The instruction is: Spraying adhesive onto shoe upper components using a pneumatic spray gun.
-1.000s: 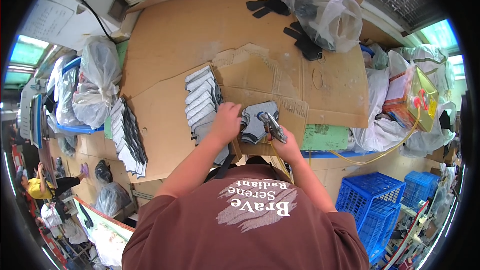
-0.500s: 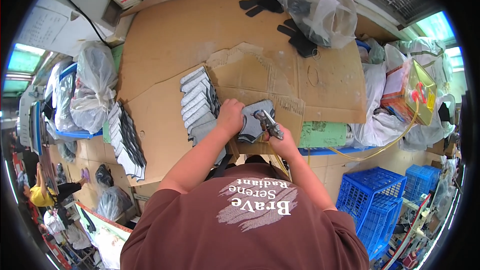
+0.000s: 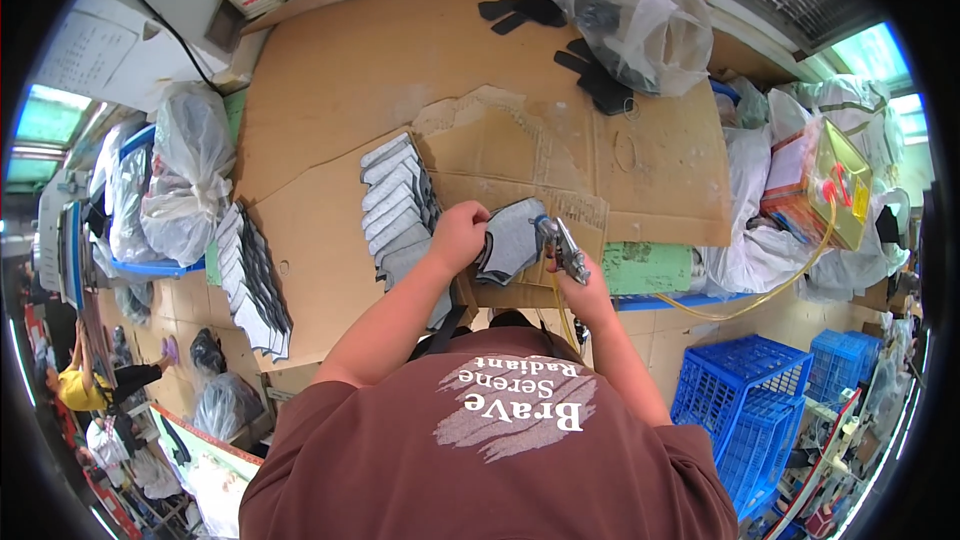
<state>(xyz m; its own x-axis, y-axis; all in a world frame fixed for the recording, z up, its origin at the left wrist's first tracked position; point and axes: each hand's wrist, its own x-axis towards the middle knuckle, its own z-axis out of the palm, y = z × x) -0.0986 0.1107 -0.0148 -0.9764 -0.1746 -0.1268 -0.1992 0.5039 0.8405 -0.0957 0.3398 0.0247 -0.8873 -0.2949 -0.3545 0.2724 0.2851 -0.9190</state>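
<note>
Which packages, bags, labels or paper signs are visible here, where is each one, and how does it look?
Clear plastic bag: far right of the table, crumpled, dark pieces inside.
Whitish plastic bags: left of the table, tied and bulging.
Gold-green box: right side, rectangular, red marks on it.
White paper sheet: upper left wall, printed lines.
Green label: table's near right edge, worn rectangle.

Just one head-mounted fisheye cam here, looking steeply down from close above onto the table [image 3: 330, 90], edges curving hard toward the rim.
</note>
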